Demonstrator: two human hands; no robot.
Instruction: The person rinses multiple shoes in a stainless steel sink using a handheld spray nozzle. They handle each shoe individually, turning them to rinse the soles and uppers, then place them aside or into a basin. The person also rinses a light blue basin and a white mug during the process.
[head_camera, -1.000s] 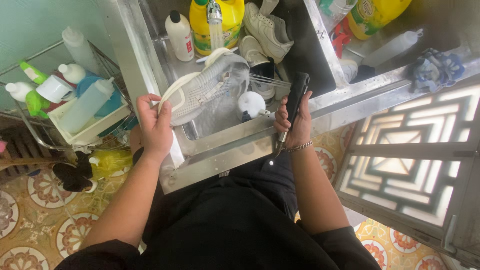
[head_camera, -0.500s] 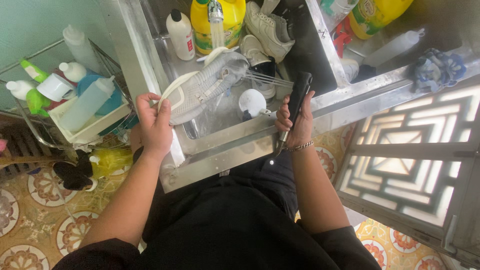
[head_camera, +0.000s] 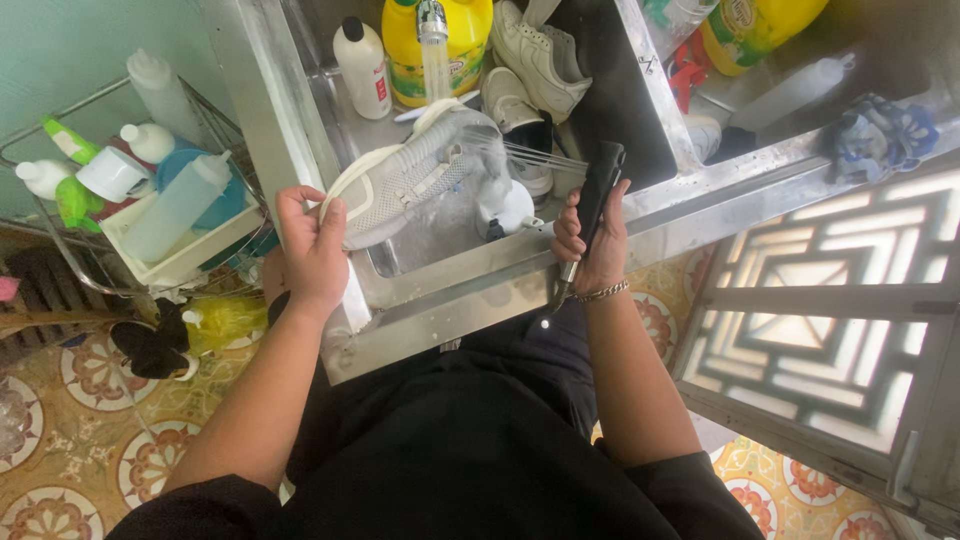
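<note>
Head view — left hand (head_camera: 312, 250) gripping sneaker (head_camera: 405, 188) heel

I see a white mesh sneaker (head_camera: 405, 190) lying tilted on its side over the steel sink (head_camera: 450, 290), heel toward the sink's left rim, toe under the running water. A black spray handle (head_camera: 597, 195) stands nearly upright at the sink's front rim, spraying thin jets leftward across the sink toward the sneaker.
</note>
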